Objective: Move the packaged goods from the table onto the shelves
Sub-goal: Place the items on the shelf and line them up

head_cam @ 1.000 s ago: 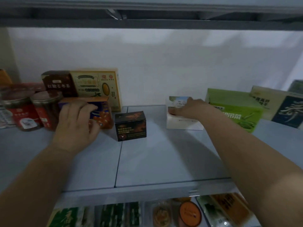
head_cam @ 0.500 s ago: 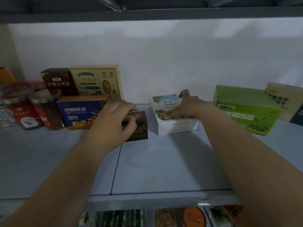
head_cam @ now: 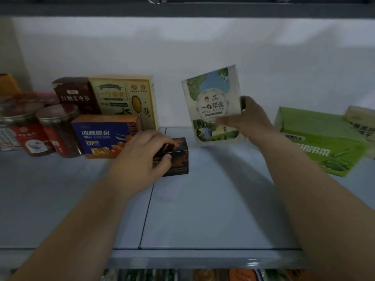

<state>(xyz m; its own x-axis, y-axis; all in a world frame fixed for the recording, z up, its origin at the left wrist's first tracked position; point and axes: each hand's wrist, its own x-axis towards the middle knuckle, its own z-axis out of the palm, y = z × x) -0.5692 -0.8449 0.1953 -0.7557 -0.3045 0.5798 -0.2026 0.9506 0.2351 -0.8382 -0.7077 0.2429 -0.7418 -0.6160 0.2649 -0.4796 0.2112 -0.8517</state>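
Pear paste box (head_cam: 213,106) is in the grip of the right hand (head_cam: 250,118). The thumb presses its printed face low on the right, and the other fingers wrap behind its right edge. The box is stood up with its long axis nearly vertical, leaning a little, and its face turned toward the camera. Its lower edge is at or just above the shelf (head_cam: 203,209); which of the two cannot be told. The box lies to the left of the right hand and in front of the back wall (head_cam: 182,53).

The left hand (head_cam: 142,157) is clamped on the small dark box (head_cam: 178,159), fingers curled over its top and the thumb on its front. That box stands on the shelf, just beside the blue-and-orange box (head_cam: 101,136) and lower in the view than the pear paste box, so nearer the person.

Further out, a yellow box (head_cam: 121,98) stands upright to the left and a green box (head_cam: 320,142) lies to the right. Between them there is a bare gap along the wall. The pear paste box is in that gap.

The right hand alone seems to carry the next move, which is probably to settle the box upright in that gap. The small dark box is low and to the left, so it seems not to block the way.
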